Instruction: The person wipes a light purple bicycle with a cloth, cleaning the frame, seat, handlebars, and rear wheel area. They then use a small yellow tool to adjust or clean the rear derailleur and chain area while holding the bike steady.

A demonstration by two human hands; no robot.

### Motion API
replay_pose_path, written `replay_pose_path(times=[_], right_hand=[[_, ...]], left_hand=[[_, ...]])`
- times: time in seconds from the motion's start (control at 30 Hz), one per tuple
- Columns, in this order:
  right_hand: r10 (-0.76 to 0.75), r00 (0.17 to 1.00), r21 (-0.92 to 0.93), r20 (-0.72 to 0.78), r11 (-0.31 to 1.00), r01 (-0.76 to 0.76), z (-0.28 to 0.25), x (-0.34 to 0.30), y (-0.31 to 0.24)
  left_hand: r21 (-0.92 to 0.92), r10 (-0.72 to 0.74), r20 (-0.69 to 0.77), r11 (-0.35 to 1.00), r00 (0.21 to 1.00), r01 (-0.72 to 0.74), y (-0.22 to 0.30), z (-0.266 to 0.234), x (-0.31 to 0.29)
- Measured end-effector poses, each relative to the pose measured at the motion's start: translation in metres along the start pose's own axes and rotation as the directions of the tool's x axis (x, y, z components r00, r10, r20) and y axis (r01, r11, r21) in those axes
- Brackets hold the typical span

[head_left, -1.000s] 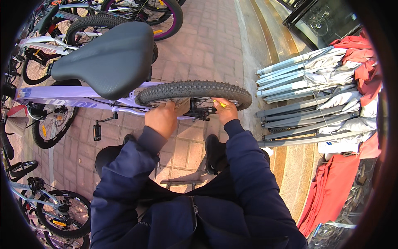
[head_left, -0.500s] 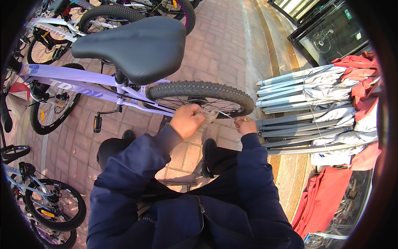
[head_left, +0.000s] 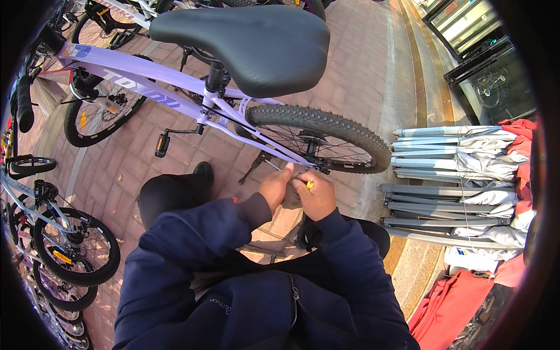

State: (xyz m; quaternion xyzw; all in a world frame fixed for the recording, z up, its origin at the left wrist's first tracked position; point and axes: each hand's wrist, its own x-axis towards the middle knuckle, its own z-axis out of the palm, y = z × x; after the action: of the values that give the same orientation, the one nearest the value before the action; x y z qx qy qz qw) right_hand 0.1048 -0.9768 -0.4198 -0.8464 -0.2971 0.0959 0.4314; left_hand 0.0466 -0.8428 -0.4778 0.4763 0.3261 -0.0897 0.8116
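Observation:
A yellow-handled screwdriver (head_left: 310, 185) is in my right hand (head_left: 318, 197), which is closed around the handle. Its thin metal shaft slants up and left past my left hand (head_left: 274, 188). That hand is closed too, its thumb against the shaft, and a greyish rag (head_left: 291, 199) shows between the two hands, mostly covered. Both hands are close together, just below the rear hub of a lilac bicycle (head_left: 140, 87). The bicycle's knobby rear wheel (head_left: 326, 131) and black saddle (head_left: 251, 46) are beyond them. A dark kickstand (head_left: 252, 169) is left of my fingers.
Bundled metal poles (head_left: 449, 198) with white and red fabric lie to the right beside stone steps (head_left: 417, 262). More bicycles (head_left: 76, 245) stand at the left and along the far side. A glass door (head_left: 496, 87) is at the far right. Brick paving (head_left: 146, 204) lies underneath.
My right hand has moved left and nearer, close to my left hand, which has turned and come slightly nearer. The screwdriver's shaft now points up and left beyond my left hand. The view has shifted.

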Motion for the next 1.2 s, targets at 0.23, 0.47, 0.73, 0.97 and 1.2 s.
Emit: replay_pose_path(times=[0.23, 0.47, 0.73, 0.97, 1.2], right_hand=[[-0.100, 0.984, 0.479, 0.146, 0.877, 0.018, 0.004, 0.011, -0.005], [0.126, 0.820, 0.763, 0.558, 0.311, -0.567, 0.016, 0.011, 0.008], [0.229, 0.915, 0.928, 0.333, 0.094, -0.361, 0.015, 0.027, 0.016], [0.513, 0.851, 0.991, 0.113, 0.008, -0.136, -0.006, 0.041, 0.034], [0.892, 0.397, 0.950, -0.215, 0.096, 0.299, -0.075, 0.047, 0.101]], left_hand=[[0.172, 0.350, -0.122, 0.929, 0.929, -0.327, 0.016, -0.034, -0.010], [0.183, 0.401, 0.054, 0.896, 0.915, -0.403, 0.045, -0.030, -0.041], [0.462, 0.689, 0.213, 0.554, 0.692, -0.693, 0.064, -0.024, -0.051], [0.078, 0.771, 0.056, 0.630, 0.634, -0.773, 0.113, -0.038, -0.050], [0.071, 0.756, -0.532, 0.489, 0.382, -0.869, 0.190, -0.081, -0.054]])
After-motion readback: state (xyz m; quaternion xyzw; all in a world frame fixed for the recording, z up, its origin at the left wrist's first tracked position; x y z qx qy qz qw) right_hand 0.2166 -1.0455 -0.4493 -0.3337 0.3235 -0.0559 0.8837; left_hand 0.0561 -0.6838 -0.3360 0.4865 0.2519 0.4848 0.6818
